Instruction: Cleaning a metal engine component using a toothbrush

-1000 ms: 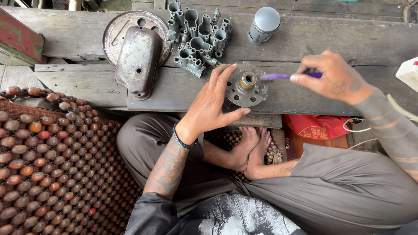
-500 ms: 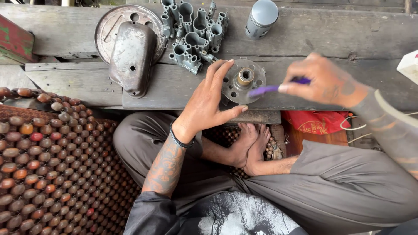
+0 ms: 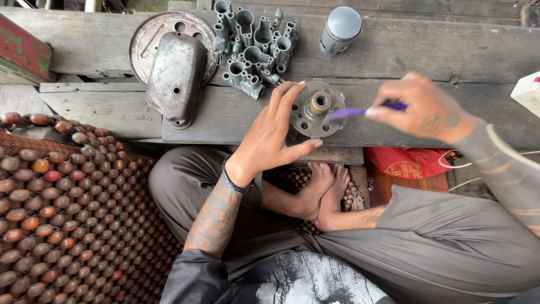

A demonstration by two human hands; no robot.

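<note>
Left hand point(image 3: 274, 132): open, fingers spread, fingertips resting against the left rim of the hub point(image 3: 316, 110); the thumb points toward its lower edge.
Right hand point(image 3: 426, 107): closed around the handle of a purple brush point(image 3: 360, 112), whose blurred tip reaches toward the hub's centre.
Hub: a round metal disc with holes and a brass-coloured sleeve in the middle, lying flat on the front plank of the bench point(image 3: 112, 110), between the two hands.
Behind the hub: a cluster of grey metal castings point(image 3: 254, 48) with tubes, and a grey can point(image 3: 340, 30) further right.
Left of the bench: a dented metal cover point(image 3: 176, 79) lying over a round plate point(image 3: 153, 34).
Seat: the person sits cross-legged, bare feet together; a mat of brown beads point(image 3: 62, 214) lies at their left.
</note>
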